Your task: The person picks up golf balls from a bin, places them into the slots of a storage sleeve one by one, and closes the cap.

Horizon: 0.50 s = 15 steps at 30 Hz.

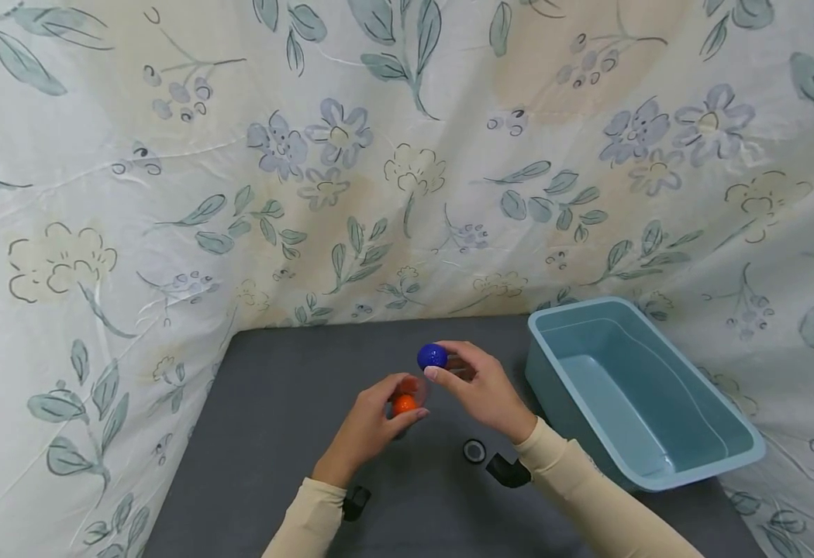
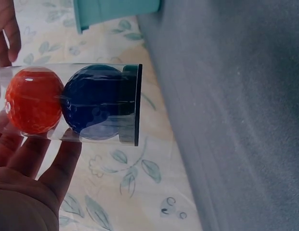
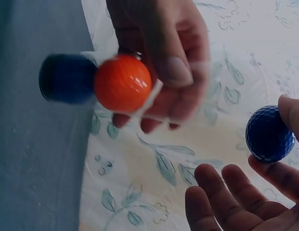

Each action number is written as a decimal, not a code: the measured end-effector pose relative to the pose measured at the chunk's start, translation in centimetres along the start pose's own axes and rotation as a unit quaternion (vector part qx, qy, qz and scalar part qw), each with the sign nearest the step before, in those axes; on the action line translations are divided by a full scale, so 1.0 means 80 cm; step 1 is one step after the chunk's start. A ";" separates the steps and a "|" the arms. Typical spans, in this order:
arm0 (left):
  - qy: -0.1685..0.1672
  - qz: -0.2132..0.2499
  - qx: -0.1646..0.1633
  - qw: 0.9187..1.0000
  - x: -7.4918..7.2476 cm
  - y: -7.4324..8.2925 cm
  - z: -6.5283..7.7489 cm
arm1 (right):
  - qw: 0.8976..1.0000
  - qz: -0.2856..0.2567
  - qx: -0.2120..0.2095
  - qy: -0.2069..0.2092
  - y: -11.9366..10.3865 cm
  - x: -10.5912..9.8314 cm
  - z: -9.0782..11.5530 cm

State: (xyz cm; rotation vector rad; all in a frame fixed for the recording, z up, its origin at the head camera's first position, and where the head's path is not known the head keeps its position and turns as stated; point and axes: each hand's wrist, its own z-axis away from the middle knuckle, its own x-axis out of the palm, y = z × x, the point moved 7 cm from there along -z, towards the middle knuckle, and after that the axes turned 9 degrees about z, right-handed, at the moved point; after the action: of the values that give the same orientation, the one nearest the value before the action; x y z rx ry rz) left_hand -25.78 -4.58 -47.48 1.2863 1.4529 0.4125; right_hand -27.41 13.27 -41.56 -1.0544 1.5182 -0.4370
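Observation:
My left hand (image 1: 370, 415) grips a clear plastic tube with an orange golf ball (image 2: 34, 100) and a dark blue golf ball (image 2: 94, 102) stacked inside it. A dark cap (image 2: 130, 103) closes the tube's end beside the blue ball, and that end points down to the table. Between thumb and fingertip, my right hand (image 1: 487, 391) pinches another blue golf ball (image 1: 432, 356), held just above and right of the tube. Its other fingers are spread apart in the right wrist view.
On the dark grey table (image 1: 288, 403) a small round black-rimmed cap (image 1: 474, 451) lies below my right hand. A light blue bin (image 1: 574, 395) stands to the right, with its inside floor visible. Floral fabric (image 1: 407, 194) hangs behind and along the sides.

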 end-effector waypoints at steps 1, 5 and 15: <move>0.000 0.002 0.002 1.000 0.000 0.000 0.000 | 1.000 -0.004 0.001 -0.002 0.001 0.004 0.001; 0.000 0.008 0.009 1.000 0.000 0.002 0.000 | 1.000 -0.015 0.006 -0.012 0.003 0.018 0.005; 0.007 0.005 0.005 1.000 -0.007 0.003 0.000 | 0.999 -0.035 0.013 -0.022 0.004 0.039 0.013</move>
State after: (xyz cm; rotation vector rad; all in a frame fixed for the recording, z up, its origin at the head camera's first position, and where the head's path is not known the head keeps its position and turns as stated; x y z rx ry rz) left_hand -25.72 -4.95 -47.01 1.3005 1.4626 0.4231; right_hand -26.30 11.24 -43.93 -1.0926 1.4351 -0.4785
